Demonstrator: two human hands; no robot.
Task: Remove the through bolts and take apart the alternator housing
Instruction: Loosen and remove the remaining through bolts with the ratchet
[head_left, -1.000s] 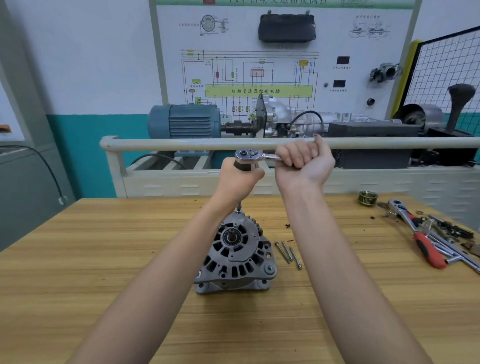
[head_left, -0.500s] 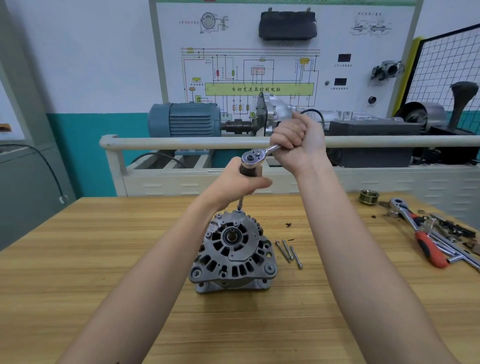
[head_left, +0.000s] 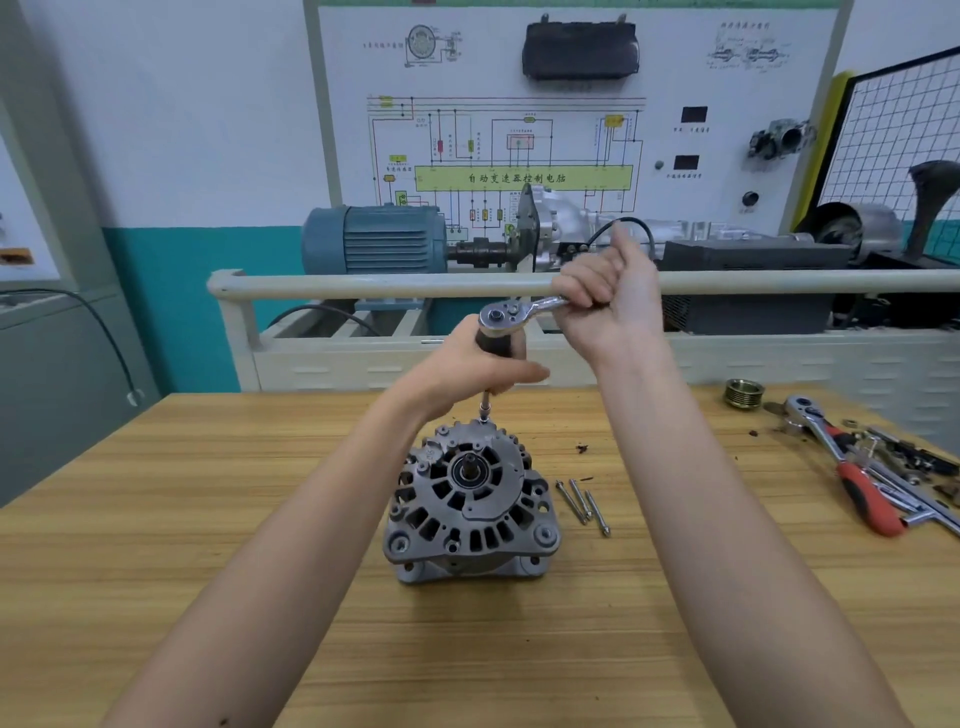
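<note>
A pale wooden plank tabletop (head_left: 156, 519) fills the foreground. Behind it runs a cream metal rail (head_left: 363, 285). Beyond the rail stands a white wiring-diagram panel (head_left: 519, 104). Left of the panel, the wall (head_left: 171, 156) is white above teal. Right of the panel is a black wire-mesh screen (head_left: 893, 130).

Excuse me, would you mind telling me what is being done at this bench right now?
A person is undoing a through bolt on the grey cast-metal alternator standing on the wooden table. The left hand steadies the black extension under the chrome ratchet; the right hand grips its handle. Three long steel bolts already lie beside the alternator.
</note>
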